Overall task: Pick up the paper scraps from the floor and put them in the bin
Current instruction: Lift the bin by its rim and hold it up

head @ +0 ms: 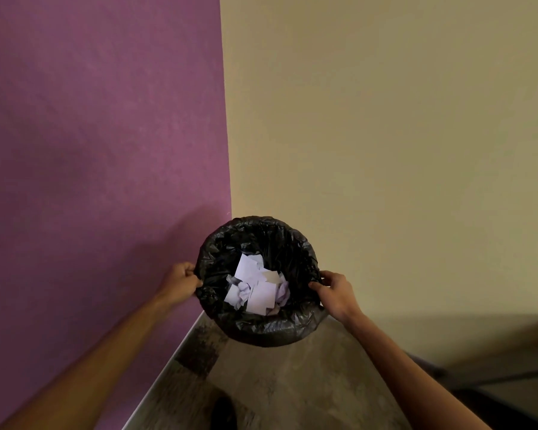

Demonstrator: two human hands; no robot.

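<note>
A round bin (280,332) lined with a black plastic bag sits in the corner where the purple and beige walls meet. Several white paper scraps (257,287), some flat and some crumpled, lie inside it. My left hand (182,282) grips the bin's left rim, fingers closed on the bag. My right hand (334,291) grips the right rim, thumb inside the edge. Both forearms reach forward from the bottom of the view.
The purple wall (100,150) stands to the left and the beige wall (385,135) to the right. A pale skirting board (168,370) runs along the purple wall. The mottled grey-brown floor (292,383) lies below. A dark shape (224,411) shows at the bottom edge.
</note>
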